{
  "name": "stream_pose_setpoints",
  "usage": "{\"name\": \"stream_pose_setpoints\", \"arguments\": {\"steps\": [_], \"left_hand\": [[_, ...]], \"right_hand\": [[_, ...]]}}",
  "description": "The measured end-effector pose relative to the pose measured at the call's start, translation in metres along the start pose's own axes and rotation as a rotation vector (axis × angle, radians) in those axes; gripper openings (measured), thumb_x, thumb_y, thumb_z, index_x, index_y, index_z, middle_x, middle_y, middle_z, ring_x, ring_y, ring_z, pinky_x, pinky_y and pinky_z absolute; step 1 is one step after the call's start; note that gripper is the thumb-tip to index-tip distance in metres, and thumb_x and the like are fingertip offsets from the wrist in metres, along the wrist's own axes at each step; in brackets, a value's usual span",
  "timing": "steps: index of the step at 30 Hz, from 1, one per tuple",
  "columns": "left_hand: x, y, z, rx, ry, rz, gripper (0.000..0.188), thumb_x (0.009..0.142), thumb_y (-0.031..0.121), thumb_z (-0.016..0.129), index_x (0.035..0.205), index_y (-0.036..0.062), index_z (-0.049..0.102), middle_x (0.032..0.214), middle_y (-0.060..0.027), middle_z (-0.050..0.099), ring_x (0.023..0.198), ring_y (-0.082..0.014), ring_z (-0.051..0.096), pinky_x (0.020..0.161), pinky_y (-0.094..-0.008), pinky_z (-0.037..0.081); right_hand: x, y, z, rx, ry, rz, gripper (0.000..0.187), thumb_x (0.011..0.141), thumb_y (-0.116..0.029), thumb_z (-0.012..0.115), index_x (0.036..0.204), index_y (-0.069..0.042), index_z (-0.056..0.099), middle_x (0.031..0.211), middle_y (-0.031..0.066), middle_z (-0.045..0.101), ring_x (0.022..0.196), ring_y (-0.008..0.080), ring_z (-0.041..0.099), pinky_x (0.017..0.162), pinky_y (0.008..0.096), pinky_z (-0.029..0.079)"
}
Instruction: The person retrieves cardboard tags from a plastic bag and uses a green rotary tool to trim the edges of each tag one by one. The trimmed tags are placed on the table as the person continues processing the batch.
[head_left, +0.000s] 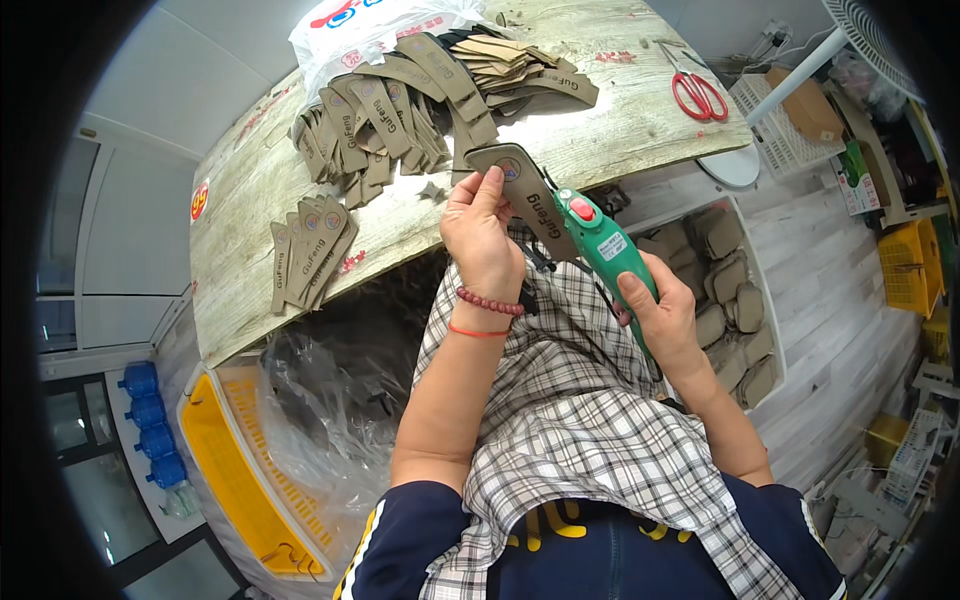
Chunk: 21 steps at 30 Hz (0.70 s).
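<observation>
My left hand (482, 228) pinches the rounded end of a long tan-brown fabric strip (537, 206) between thumb and fingers. Dark lettering and a small round emblem mark the strip's face. In my right hand (662, 312) is a green handheld electric cutter (606, 246) with a red button on top. Its front end lies at the strip's right edge, but I cannot tell whether it touches the strip. The cutter's body partly hides the strip's lower part.
A large pile of similar strips (385, 112) covers the table (240, 190), with a smaller stack (318, 245) at its left edge. Red-handled scissors (698, 95) lie at the far right. Brown pads fill a white bin (762, 300) beside my right arm. A yellow basket (235, 480) stands lower left.
</observation>
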<state>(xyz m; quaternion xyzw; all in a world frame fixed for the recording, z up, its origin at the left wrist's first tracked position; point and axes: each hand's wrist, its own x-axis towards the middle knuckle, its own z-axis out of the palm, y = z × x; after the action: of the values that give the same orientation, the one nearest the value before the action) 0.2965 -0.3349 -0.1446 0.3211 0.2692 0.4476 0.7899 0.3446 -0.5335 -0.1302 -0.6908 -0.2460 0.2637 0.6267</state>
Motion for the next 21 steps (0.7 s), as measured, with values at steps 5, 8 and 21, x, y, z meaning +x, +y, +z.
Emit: {"name": "stream_pose_setpoints", "arguments": {"steps": [5,8,21], "left_hand": [[0.0,-0.003,0.001,0.008,0.009,-0.021,0.008,0.085,0.005,0.066,0.089,0.0024,0.06,0.081,-0.0051,0.067,0.066,-0.0106,0.061,0.059,-0.0221,0.05],[-0.002,-0.003,0.002,0.021,0.005,-0.045,0.007,0.085,0.005,0.066,0.089,0.0015,0.061,0.082,-0.0056,0.067,0.065,-0.0106,0.062,0.059,-0.0219,0.05],[-0.012,0.005,-0.004,0.169,-0.059,0.018,0.005,0.084,0.0,0.065,0.088,-0.0027,0.066,0.081,-0.0057,0.068,0.067,-0.0082,0.06,0.061,-0.02,0.048]], "right_hand": [[-0.001,0.0,0.0,-0.011,-0.011,0.004,0.043,0.09,-0.034,0.061,0.114,0.002,0.058,0.068,0.001,0.057,0.056,0.0064,0.051,0.051,0.0223,0.043],[0.0,-0.001,0.0,-0.002,-0.008,0.009,0.043,0.091,-0.034,0.061,0.114,0.002,0.058,0.068,0.0011,0.057,0.056,0.0066,0.051,0.051,0.0224,0.043],[0.005,-0.007,-0.003,0.031,-0.036,-0.005,0.045,0.09,-0.035,0.062,0.116,0.002,0.058,0.072,0.0013,0.058,0.057,0.0056,0.051,0.051,0.0213,0.043]]}}
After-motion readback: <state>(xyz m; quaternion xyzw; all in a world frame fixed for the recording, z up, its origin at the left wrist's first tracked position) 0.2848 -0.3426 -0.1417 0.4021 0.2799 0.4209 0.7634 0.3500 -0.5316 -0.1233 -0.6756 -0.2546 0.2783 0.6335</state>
